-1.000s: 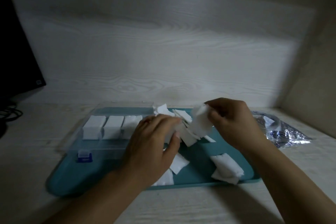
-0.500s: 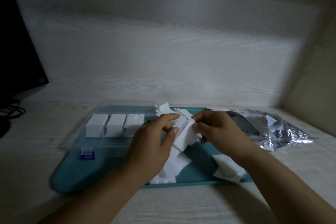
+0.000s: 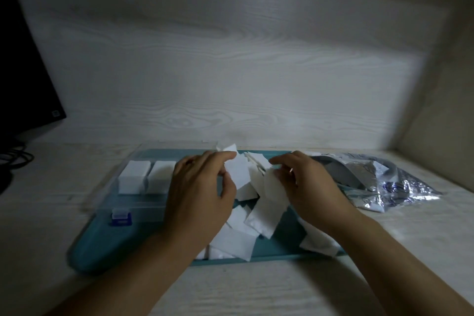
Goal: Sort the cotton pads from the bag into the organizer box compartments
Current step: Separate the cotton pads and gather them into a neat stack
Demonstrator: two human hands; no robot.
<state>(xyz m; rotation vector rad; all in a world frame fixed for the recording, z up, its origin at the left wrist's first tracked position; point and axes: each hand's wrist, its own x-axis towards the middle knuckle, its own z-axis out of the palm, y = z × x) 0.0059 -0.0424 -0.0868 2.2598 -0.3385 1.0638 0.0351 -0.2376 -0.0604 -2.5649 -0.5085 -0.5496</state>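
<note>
Both hands have dropped lower onto the pile since half a second ago, and the loose pads have fanned out further toward the near edge of the tray.

Left hand [image 3: 198,195]: fingers curled, thumb and fingertips pinching one cotton pad [image 3: 237,171] by its left edge. Right hand [image 3: 305,185]: fingers curled, nipping another pad [image 3: 273,188] at its top edge. Both held pads hang over the loose pile [image 3: 238,233], not over the box.

Progress, judging from what shows:
- Organizer box [image 3: 139,206] sits on the left of the teal tray [image 3: 102,244], lid open. Two compartments show neat white stacks [image 3: 147,179]; the left hand hides anything further right in the box, so can't tell how many are filled.
- Loose pile in the tray centre is large, plus a small clump [image 3: 319,241] at the near right edge under the right forearm.
- Foil bag [image 3: 384,182] lies on the desk to the right, just beside the tray, crumpled; can't tell whether pads remain inside.

Estimate: early-to-mid. Most pads are out of the bag but unsorted. Current step looks like squaring pads into a stack before loading a compartment.
</note>
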